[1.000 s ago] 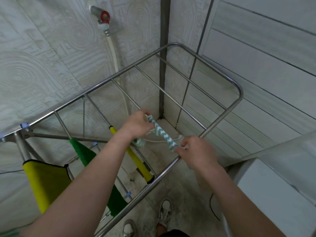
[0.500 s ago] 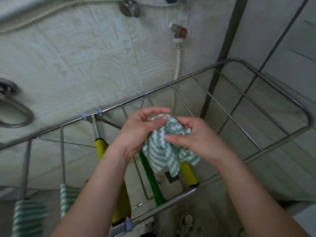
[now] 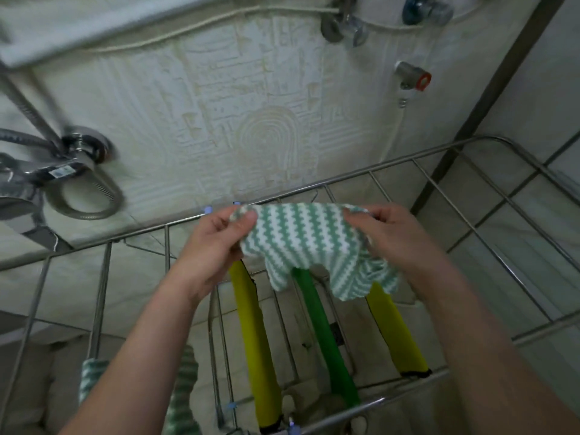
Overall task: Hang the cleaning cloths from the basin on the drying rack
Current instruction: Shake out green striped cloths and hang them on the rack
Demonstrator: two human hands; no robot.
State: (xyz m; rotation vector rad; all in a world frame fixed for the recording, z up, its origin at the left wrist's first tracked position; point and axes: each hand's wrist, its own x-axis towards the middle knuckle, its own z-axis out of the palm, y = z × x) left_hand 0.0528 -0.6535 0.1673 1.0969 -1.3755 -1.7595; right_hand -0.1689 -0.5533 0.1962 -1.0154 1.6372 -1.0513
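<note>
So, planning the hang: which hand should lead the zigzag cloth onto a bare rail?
Right hand, probably: it grips the zigzag cloth nearest the bare rails; left hand is over hung cloths.

Embossed wall [image 3: 219, 120] filling background. Chrome mixer [image 3: 62, 166] sitting at left, blurred; metal hose [image 3: 89, 213] looping below it. Red-handled tap [image 3: 412, 78] sticking out at upper right, white hose [image 3: 396, 130] hanging beneath it. Chrome valve [image 3: 342, 25] and blue valve [image 3: 423, 7] showing along top edge. Dark strip [image 3: 489, 89] running down corner.

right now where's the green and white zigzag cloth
Head view, centre: the zigzag cloth is stretched between the left hand and right hand, held above the drying rack, over the hanging green cloth.
</note>
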